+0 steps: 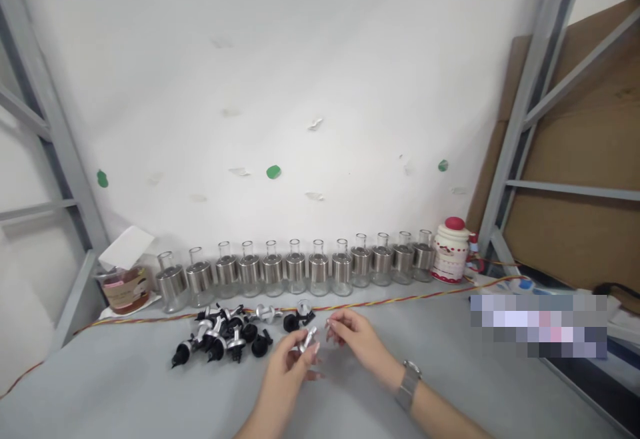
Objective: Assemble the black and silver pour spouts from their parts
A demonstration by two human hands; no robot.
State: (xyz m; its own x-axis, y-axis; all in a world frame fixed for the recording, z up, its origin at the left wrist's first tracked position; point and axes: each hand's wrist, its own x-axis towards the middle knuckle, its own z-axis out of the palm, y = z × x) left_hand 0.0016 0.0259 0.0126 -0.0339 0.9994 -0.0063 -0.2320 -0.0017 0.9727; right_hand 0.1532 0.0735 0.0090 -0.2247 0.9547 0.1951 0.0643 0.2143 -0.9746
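My left hand is closed around a small silver bottle-spout part, held between thumb and fingers above the grey table. Just to its right is my right hand, a watch on its wrist. The thumb and fingertips there are pinched together, and I cannot make out what is between them. A loose pile of black and silver pourer stoppers lies to the left of my hands. Beyond my fingers sit a black stopper and a silver ring-shaped cap.
Several glass bottles with metal sleeves stand in a row along the wall. A cream jar with a red lid ends the row; a tub of reddish-brown contents is at the left. A red-yellow twisted wire crosses the table.
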